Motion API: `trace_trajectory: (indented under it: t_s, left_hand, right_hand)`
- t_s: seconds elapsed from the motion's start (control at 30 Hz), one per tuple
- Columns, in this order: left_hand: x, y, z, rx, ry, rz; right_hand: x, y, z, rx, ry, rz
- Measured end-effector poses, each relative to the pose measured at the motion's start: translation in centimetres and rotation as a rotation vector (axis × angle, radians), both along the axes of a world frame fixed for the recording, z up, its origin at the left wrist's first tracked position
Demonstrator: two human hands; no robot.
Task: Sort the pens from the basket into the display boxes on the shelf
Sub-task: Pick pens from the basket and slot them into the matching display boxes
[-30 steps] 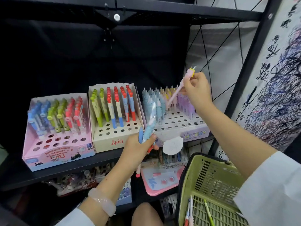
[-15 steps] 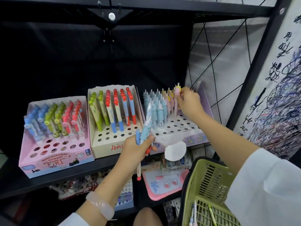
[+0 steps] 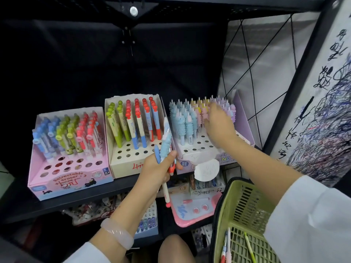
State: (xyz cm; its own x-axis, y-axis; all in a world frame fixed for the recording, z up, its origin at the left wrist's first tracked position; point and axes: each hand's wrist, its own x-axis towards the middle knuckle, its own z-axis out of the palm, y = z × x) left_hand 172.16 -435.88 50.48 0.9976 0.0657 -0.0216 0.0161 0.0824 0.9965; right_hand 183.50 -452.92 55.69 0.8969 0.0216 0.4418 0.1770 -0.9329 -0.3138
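A small bunch of pens (image 3: 164, 149) was gripped upright in the left hand (image 3: 158, 168), in front of the cream display box (image 3: 125, 164). At two o'clock from it, the right hand (image 3: 218, 123) was reached among the pastel pens (image 3: 187, 120) of the lilac display box (image 3: 241, 118); whether its blurred fingers were closed on a pen could not be told. More pens (image 3: 227, 247) were left in the green basket (image 3: 245, 204) at five o'clock. The pink display box (image 3: 57, 185) was seen at nine o'clock on the shelf (image 3: 47, 205).
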Motion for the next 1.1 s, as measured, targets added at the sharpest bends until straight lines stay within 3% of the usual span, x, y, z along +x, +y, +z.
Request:
trace_trajectory:
  t_s: [0.07, 0.17, 0.33, 0.47, 0.57, 0.67, 0.83, 1.0, 1.1]
  left_hand:
    - [-0.1, 0.1, 0.0, -0.028, -0.009, -0.016]
    - [-0.2, 0.0, 0.1, -0.071, -0.021, -0.044]
    - [-0.9, 0.2, 0.3, -0.095, -0.069, -0.118]
    - [-0.8, 1.6, 0.3, -0.174, -0.144, 0.015]
    - [-0.9, 2.9, 0.1, -0.130, -0.180, 0.111]
    - [-1.2, 3.9, -0.4, -0.020, -0.145, 0.162]
    - [-1.7, 5.7, -0.3, -0.010, -0.138, 0.218]
    - [-3.1, 8.9, 0.1, -0.024, -0.177, 0.252]
    - [-4.1, 10.8, -0.2, -0.048, -0.152, 0.292]
  right_hand:
    - [-2.2, 0.7, -0.1, -0.039, -0.198, 0.224]
    - [-5.2, 2.0, -0.7, -0.164, -0.306, 0.613]
    - [-6.3, 3.0, -1.1, -0.126, -0.344, 0.650]
    - [-6.3, 3.3, -1.1, -0.079, -0.370, 0.652]
    - [-6.6, 4.4, -1.5, 0.050, -0.260, 0.616]
    - [-7.5, 6.4, -1.5, 0.307, -0.057, 0.594]
    - [-8.8, 10.4, -0.5, 0.635, 0.191, 0.704]
    - [-9.0, 13.5, 0.4, 0.667, 0.223, 0.713]
    - [-8.9, 15.2, 1.4, 0.821, 0.249, 0.769]
